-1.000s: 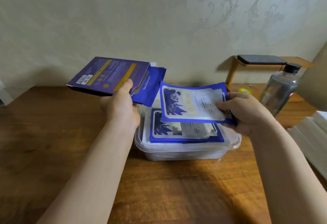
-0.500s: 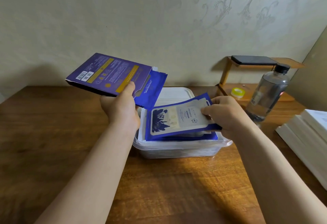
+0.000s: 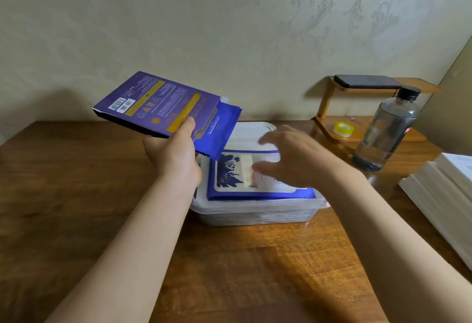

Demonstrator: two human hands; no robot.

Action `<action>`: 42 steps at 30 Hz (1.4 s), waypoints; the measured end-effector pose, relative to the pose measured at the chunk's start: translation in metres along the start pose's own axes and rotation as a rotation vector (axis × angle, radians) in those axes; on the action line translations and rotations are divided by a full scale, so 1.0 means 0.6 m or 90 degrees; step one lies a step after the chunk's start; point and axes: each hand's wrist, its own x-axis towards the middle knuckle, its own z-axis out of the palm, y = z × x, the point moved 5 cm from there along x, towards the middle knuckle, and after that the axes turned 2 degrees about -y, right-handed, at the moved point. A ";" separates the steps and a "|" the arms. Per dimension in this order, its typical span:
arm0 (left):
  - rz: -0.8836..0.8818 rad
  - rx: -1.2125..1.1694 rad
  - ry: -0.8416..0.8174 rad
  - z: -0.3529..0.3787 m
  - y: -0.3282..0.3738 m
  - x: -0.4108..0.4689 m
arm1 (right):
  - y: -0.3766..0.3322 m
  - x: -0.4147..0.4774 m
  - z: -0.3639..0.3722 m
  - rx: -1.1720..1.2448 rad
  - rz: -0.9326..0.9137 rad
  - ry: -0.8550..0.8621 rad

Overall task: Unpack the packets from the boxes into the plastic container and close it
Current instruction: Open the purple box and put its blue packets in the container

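Your right hand (image 3: 298,162), fingers spread, had released the packet (image 3: 229,176) into the plastic container (image 3: 255,214), left hand (image 3: 173,156) gripped the box (image 3: 155,103).

The left hand (image 3: 175,162) and right hand (image 3: 301,162) are bare. Behind each grip the skin runs uncovered: the left forearm (image 3: 122,246) and the right forearm (image 3: 396,241) are slim, smooth and unclothed down to the picture's lower edge. The right hand's fingertips (image 3: 265,141) are smeared by blur, their detail lost.

light: soft, dim | glare: tabletop (image 3: 255,259) | blur: right hand (image 3: 293,162) | edges: bowed
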 end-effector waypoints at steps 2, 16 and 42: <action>0.004 0.011 0.006 -0.001 0.001 -0.004 | -0.018 0.014 0.022 0.059 -0.081 -0.107; 0.009 0.012 0.012 0.000 0.001 0.000 | -0.028 0.040 0.095 -0.055 -0.200 -0.169; 0.006 0.006 0.012 -0.002 -0.005 0.007 | -0.040 0.044 0.037 0.438 -0.013 -0.001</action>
